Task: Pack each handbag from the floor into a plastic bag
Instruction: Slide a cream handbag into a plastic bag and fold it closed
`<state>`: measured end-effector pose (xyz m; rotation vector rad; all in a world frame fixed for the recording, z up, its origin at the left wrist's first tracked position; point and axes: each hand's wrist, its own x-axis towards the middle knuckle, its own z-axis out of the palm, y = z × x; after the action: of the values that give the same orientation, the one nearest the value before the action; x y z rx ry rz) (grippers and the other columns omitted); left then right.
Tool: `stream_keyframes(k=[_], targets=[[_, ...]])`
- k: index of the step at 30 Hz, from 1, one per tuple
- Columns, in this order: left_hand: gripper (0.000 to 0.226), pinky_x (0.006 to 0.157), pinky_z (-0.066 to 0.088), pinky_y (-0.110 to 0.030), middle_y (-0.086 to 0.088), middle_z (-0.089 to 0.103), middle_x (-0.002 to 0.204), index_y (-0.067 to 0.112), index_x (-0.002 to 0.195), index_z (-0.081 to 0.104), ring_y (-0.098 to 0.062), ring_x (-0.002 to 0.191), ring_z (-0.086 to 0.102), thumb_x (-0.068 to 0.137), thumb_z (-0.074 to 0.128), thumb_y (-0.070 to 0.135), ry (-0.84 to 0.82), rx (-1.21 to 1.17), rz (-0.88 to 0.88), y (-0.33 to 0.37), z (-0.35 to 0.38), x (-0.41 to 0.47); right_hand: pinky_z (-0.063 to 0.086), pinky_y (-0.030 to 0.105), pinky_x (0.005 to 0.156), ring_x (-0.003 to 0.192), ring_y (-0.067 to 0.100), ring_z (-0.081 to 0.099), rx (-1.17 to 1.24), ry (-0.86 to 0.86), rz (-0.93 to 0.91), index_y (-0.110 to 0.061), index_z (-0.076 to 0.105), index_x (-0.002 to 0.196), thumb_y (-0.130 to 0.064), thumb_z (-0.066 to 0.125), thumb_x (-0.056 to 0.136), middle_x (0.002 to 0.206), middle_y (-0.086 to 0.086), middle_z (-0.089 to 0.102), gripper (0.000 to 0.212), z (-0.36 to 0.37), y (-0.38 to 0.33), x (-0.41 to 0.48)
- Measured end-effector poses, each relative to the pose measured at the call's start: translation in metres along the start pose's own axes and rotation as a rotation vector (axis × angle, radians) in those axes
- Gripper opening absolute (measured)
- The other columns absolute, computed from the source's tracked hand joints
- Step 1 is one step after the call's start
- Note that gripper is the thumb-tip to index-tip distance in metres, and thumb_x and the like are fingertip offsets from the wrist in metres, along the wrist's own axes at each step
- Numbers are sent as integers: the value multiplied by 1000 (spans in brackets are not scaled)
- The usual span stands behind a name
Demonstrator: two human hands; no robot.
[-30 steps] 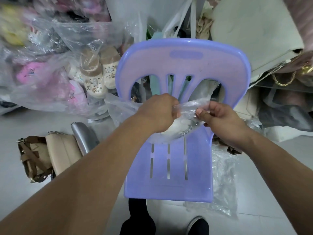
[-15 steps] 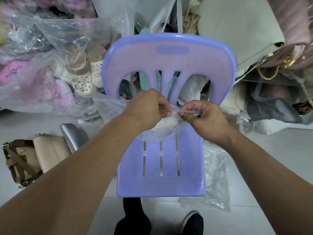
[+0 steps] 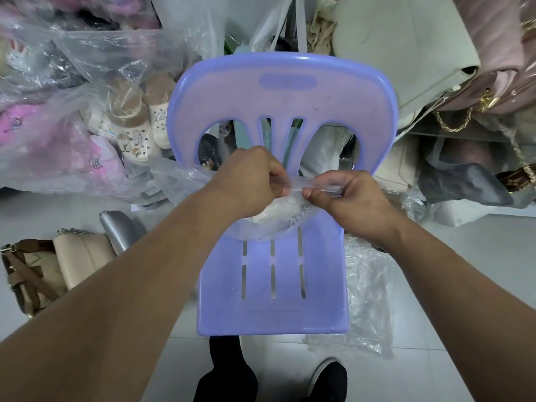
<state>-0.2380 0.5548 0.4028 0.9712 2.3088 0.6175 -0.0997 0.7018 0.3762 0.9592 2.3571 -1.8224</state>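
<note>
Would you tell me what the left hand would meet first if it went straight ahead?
Most likely the purple chair's backrest, just beyond the plastic bag that the left hand pinches; depth is unclear.

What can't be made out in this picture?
Head view only:
1. White item in the plastic bag: mostly hidden by the left hand, right hand and crinkled film.
2. Brown handbag: lower part hidden by the left forearm.
3. Top-left heap: blurred, contents unclear.
4. Chair legs: hidden under its seat.

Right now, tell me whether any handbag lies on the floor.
Yes, a beige handbag and a brown handbag lie left of the chair.
</note>
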Motion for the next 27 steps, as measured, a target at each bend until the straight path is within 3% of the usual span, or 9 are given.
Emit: stream_keyframes(k=[4,7,11,15,20,24,27], targets=[[11,84,54,-31,3,75,93,19,97,78,-17,90,67,91,69,18,19,72,24,3,6,-1,60,41,93,90,18,77,55,-3,56,-19,80,93,-16,78,91,91,0,80,4,1,1,0],[6,74,50,-21,7,72,84,19,92,77,-12,82,64,90,71,20,24,50,2,1,8,0,58,48,97,94,25,76,97,-6,77,-17,80,96,-18,79,90,94,5,80,6,1,3,0],[4,69,42,-15,16,64,75,22,91,76,-3,73,59,89,74,24,2,32,-3,-1,6,2,58,43,98,96,22,76,109,-31,83,-14,80,101,-16,77,91,96,4,80,10,-1,5,-1],[8,71,38,-17,11,65,79,22,94,77,-10,78,59,92,69,20,17,108,18,2,10,2,58,35,97,97,18,76,150,-24,88,-11,79,105,-13,75,93,98,3,80,13,1,7,1],[9,61,36,-8,17,65,85,28,98,74,-8,86,60,90,69,27,-38,66,16,5,6,4,56,18,77,85,8,76,147,-9,77,-12,79,99,-12,75,93,89,-3,80,8,1,10,2],[10,68,44,-16,15,70,85,28,96,76,-5,84,64,91,70,35,-54,27,37,9,8,7,59,30,91,97,18,76,161,-34,44,-10,79,103,-12,74,94,98,4,80,11,1,12,2],[9,75,45,-23,10,71,87,27,97,76,-11,85,64,92,69,30,-55,50,42,10,11,10,58,27,90,96,16,75,152,-42,45,-12,80,101,-14,74,94,98,4,80,9,-2,13,3]])
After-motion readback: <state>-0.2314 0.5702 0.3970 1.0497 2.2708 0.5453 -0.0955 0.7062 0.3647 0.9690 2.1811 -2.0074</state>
